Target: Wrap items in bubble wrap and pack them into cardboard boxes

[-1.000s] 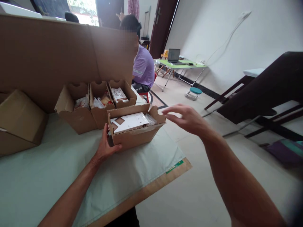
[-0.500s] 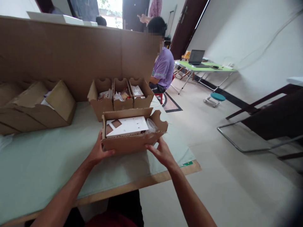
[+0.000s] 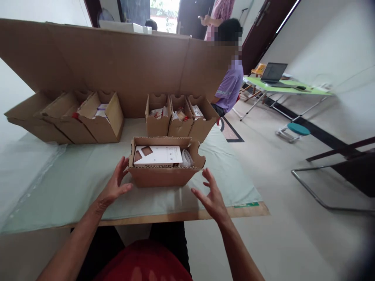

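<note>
Having released the cardboard box (image 3: 164, 176), we hold left hand (image 3: 115, 188) and right hand (image 3: 213, 198) beside it, fingers spread and empty; it rests unheld on the desk (image 3: 73, 183).

Both hands open: left hand (image 3: 113, 187) beside the cardboard box (image 3: 164, 171), right hand (image 3: 212, 197) just off its right corner, w/ white card (image 3: 159, 155) inside.
</note>
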Demonstrator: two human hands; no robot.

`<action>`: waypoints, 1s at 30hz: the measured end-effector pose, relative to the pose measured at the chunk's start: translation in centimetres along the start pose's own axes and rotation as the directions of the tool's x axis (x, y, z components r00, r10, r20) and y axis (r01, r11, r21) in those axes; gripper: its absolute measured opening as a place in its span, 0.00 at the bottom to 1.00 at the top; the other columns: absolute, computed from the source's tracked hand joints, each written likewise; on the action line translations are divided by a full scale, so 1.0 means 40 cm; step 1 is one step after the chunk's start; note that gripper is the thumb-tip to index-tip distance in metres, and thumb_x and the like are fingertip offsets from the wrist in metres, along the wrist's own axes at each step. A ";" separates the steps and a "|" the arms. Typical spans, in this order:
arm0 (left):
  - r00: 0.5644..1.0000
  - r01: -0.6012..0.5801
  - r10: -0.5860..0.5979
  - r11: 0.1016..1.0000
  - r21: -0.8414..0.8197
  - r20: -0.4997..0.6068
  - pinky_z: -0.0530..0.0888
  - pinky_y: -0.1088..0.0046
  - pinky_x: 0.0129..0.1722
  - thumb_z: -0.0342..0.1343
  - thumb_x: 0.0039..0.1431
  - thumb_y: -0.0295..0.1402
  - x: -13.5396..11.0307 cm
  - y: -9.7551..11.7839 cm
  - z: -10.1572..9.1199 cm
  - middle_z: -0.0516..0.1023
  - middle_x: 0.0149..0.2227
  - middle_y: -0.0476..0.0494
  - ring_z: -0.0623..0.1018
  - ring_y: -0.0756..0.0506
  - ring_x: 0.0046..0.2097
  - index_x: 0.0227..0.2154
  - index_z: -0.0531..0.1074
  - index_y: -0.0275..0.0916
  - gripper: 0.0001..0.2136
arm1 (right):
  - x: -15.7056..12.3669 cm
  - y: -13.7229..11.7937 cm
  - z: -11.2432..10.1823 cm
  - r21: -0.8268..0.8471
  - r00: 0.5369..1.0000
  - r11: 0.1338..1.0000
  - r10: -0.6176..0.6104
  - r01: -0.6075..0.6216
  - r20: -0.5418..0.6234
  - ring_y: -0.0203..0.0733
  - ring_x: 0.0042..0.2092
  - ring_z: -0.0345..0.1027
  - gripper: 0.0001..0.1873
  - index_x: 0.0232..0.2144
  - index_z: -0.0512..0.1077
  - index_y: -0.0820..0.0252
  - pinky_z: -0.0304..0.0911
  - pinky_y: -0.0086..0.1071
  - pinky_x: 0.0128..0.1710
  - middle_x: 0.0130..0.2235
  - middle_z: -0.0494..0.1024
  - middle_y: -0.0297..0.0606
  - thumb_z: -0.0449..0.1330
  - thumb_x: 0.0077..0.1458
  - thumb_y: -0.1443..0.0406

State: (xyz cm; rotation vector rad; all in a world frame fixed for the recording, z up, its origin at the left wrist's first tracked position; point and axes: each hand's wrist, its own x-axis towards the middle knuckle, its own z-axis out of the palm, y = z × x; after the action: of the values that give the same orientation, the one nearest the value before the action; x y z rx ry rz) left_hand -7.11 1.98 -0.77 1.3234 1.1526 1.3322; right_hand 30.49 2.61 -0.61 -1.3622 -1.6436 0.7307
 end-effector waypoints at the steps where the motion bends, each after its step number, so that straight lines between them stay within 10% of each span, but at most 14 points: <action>1: 1.000 -0.001 0.001 1.000 0.005 -0.010 0.53 0.43 0.70 0.71 0.47 0.50 -0.008 -0.009 -0.008 0.50 0.74 0.34 0.53 0.29 0.73 0.72 0.47 0.50 0.54 | 0.002 -0.001 -0.013 -0.009 1.000 1.000 0.008 -0.008 -0.004 0.60 0.67 0.60 0.48 0.70 0.51 0.51 0.67 0.56 0.57 0.69 0.61 0.54 0.66 0.55 0.49; 18: 0.999 -0.030 0.027 0.991 -0.133 -0.027 0.55 0.51 0.71 0.61 0.59 0.52 0.003 -0.004 0.088 0.66 0.67 0.35 0.63 0.33 0.69 0.65 0.65 0.41 0.35 | 0.102 -0.064 0.063 0.031 0.996 0.999 -0.025 0.022 0.081 0.59 0.57 0.69 0.34 0.53 0.71 0.55 0.64 0.54 0.58 0.54 0.76 0.47 0.68 0.49 0.45; 23: 0.946 -0.128 0.008 0.929 -0.348 -0.325 0.50 0.54 0.73 0.44 0.61 0.64 -0.001 0.110 0.076 0.61 0.71 0.42 0.54 0.37 0.74 0.61 0.70 0.46 0.35 | 0.076 -0.117 -0.005 0.113 0.996 0.989 -0.093 0.091 0.015 0.59 0.68 0.57 0.43 0.67 0.58 0.50 0.58 0.55 0.63 0.68 0.63 0.48 0.64 0.55 0.45; 30: 0.893 -0.302 0.180 0.919 -0.253 -0.413 0.49 0.55 0.73 0.40 0.60 0.67 0.032 0.226 0.060 0.59 0.72 0.45 0.55 0.39 0.74 0.62 0.69 0.48 0.37 | 0.068 -0.172 -0.078 0.132 0.960 0.969 -0.179 0.210 -0.214 0.58 0.72 0.48 0.45 0.72 0.48 0.47 0.54 0.57 0.66 0.74 0.52 0.46 0.59 0.59 0.45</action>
State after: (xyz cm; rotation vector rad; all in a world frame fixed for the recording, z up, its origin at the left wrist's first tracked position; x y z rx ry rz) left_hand -4.63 1.86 8.35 1.0238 0.9900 1.9391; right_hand 29.92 3.39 7.34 -1.1079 -1.5029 0.5712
